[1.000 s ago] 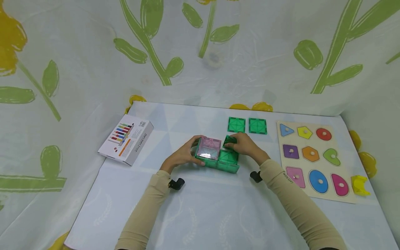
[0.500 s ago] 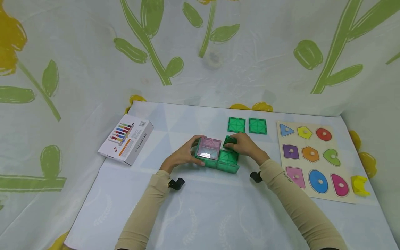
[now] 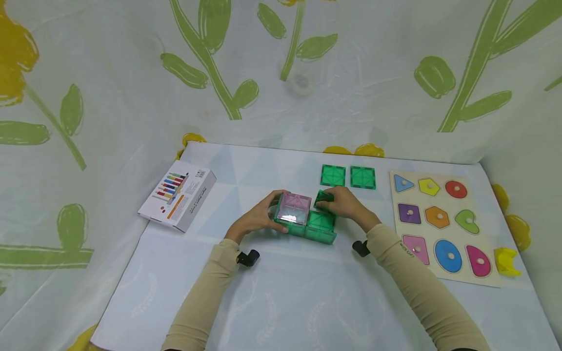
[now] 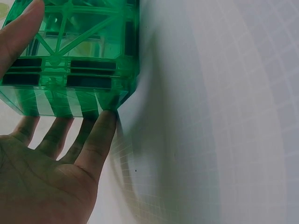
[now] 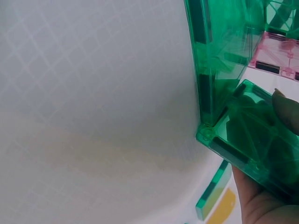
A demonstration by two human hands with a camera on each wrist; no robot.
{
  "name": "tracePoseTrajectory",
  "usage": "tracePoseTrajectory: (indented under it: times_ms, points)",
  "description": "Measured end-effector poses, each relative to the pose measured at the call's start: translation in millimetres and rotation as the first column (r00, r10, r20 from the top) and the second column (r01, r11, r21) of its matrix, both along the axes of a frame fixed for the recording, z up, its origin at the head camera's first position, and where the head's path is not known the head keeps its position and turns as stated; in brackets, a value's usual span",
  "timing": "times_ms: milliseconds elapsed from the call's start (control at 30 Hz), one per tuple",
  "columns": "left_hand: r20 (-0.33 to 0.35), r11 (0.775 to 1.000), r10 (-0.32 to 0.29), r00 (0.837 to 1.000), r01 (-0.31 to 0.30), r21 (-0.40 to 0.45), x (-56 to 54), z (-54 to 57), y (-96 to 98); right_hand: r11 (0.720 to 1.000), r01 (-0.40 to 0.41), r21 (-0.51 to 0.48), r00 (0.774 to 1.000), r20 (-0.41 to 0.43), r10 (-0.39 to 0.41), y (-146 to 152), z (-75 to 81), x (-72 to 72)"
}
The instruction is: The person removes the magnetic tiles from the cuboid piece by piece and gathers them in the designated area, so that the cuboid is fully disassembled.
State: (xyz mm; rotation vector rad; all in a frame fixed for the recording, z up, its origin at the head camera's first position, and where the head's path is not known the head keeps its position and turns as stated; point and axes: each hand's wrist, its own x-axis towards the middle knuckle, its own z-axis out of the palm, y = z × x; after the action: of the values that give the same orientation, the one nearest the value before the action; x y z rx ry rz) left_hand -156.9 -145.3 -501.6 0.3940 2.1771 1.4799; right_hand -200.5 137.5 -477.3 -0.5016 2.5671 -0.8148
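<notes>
A low box of see-through magnetic tiles [image 3: 320, 235] stands mid-table, with green walls and a pink tile [image 3: 295, 207] on top of its left half. My left hand [image 3: 255, 218] grips its left end, thumb at the front and fingers along the side; the left wrist view shows the fingertips against the green wall [image 4: 56, 100]. My right hand [image 3: 347, 204] pinches a loose green magnetic tile [image 5: 252, 130] at the back right of the box. In the right wrist view this tile is tilted, its corner right at the box's green upright wall [image 5: 224, 56].
Two green square tiles [image 3: 333, 175] lie flat behind the right hand. A wooden knob puzzle board [image 3: 443, 229] is on the right, beside a yellow piece [image 3: 507, 262]. At the left stands a white box [image 3: 177, 195] with a printed toy picture. A patterned curtain hangs behind the table.
</notes>
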Motion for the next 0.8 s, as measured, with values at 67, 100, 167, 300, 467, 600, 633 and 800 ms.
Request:
tracePoseTrajectory:
  times_ms: [67, 100, 167, 300, 467, 600, 633, 800]
  points:
    - [-0.004, 1.000, -0.003, 1.000, 0.003, -0.001, -0.6, 0.1, 0.3, 1.000, -0.008, -0.006, 1.000, -0.010, 0.008, 0, 0.9, 0.0]
    - [-0.008, 1.000, -0.006, 1.000, 0.006, 0.000, -0.8, 0.3, 0.4, 1.000, -0.012, -0.008, 1.000, -0.015, 0.012, 0, 1.2, 0.0]
    - [-0.012, 1.000, -0.012, 1.000, 0.012, 0.002, -1.0, 0.7, 0.5, 1.000, -0.017, -0.011, 1.000, -0.023, 0.017, 1, 1.7, -0.3]
    - [-0.010, 1.000, -0.016, 1.000, 0.016, 0.005, -1.4, 0.7, 0.3, 1.000, -0.013, -0.007, 0.999, -0.031, 0.013, 1, 4.1, 0.3]
    - [-0.007, 1.000, -0.012, 1.000, 0.012, 0.004, -1.6, 0.1, -0.4, 1.000, 0.006, -0.002, 0.999, -0.037, -0.006, 1, 7.1, 0.0]
    - [-0.003, 1.000, -0.009, 1.000, 0.009, 0.016, -2.4, 0.0, -0.8, 1.000, 0.013, 0.008, 0.999, -0.040, -0.013, 1, 9.9, -1.3]
    - [-0.002, 1.000, -0.009, 1.000, 0.009, 0.019, -2.5, -0.2, -0.9, 1.000, 0.013, 0.010, 0.999, -0.040, -0.012, 1, 10.7, -1.7]
    - [-0.004, 1.000, -0.011, 1.000, 0.011, 0.029, -2.3, -1.3, -1.2, 0.999, 0.017, 0.031, 0.999, -0.044, -0.015, 1, 14.2, -4.3]
